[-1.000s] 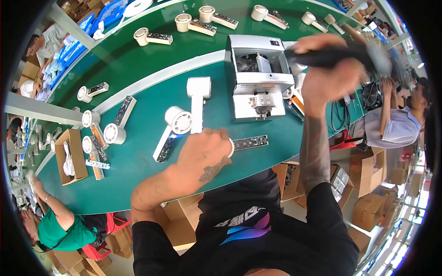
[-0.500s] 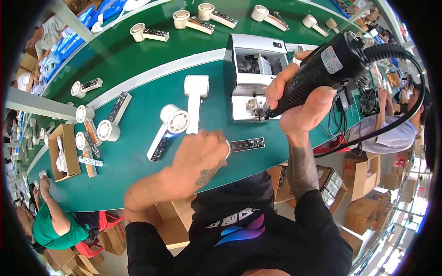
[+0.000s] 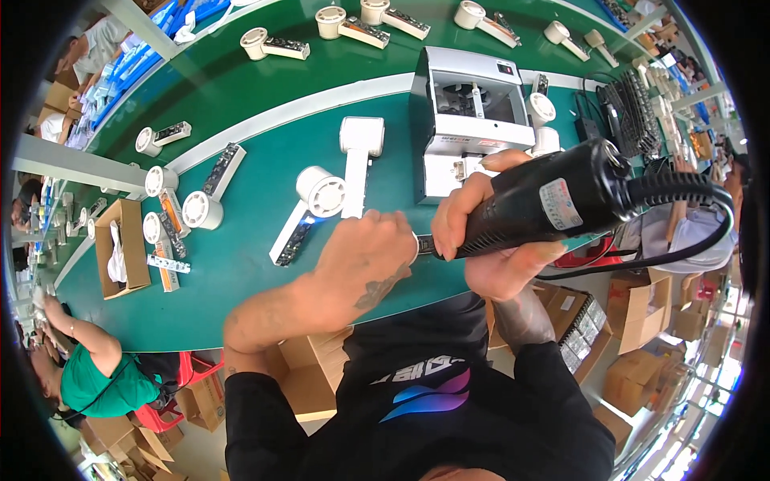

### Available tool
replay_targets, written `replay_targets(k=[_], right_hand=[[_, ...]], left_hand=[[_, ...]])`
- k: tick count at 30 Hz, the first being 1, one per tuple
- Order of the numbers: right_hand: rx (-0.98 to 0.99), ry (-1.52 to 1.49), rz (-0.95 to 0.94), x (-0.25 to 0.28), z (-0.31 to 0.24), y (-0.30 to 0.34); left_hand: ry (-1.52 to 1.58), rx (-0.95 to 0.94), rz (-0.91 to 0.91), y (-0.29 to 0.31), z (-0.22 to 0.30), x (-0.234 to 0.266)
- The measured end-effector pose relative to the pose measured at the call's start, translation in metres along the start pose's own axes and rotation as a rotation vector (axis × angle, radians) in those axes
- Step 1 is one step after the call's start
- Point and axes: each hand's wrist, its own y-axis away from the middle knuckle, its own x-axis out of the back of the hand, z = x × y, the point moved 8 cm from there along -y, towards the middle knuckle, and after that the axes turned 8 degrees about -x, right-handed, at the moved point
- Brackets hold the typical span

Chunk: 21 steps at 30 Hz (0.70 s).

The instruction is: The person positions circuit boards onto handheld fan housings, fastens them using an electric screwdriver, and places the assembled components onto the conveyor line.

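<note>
My right hand (image 3: 464, 218) is wrapped round a black corded electric screwdriver (image 3: 533, 199), its lower end tilted down toward the left. Curled over the white round head of a handheld fan, my left hand (image 3: 361, 260) holds it near the table's front edge; the fan's circuit board (image 3: 425, 244) sticks out to the right, by the screwdriver's end. The bit itself is hidden by my right fingers. Just beyond my left hand lie a fan with a bare board (image 3: 322, 192) and a closed white fan (image 3: 362, 136).
A silver and black screw feeder (image 3: 472, 120) stands behind the screwdriver. Several opened fans lie left, beside a cardboard box (image 3: 128, 287). More fans (image 3: 273, 46) sit along the green conveyor (image 3: 216, 96). The screwdriver's cable (image 3: 690, 258) loops at right. Co-workers sit on both sides.
The screwdriver has come down and left from the screw feeder to the circuit board of the held fan. My left hand keeps its grip; the whole view has shifted slightly.
</note>
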Motion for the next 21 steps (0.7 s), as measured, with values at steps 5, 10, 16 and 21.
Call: replay_targets(k=[5, 10, 16, 21], right_hand=[[-0.027, -0.039, -0.008, -0.001, 0.011, 0.002], [0.089, -0.127, -0.15, -0.006, 0.012, 0.01], [0.08, -0.176, -0.096, -0.005, 0.016, 0.017], [0.1, -0.146, -0.141, -0.003, 0.019, 0.02]], left_hand=[[-0.007, 0.039, -0.07, 0.0, -0.002, -0.006], [-0.054, 0.023, -0.07, 0.001, -0.001, -0.01], [-0.07, 0.011, -0.017, 0.003, 0.0, -0.01], [-0.138, 0.041, -0.042, 0.001, 0.002, -0.019]])
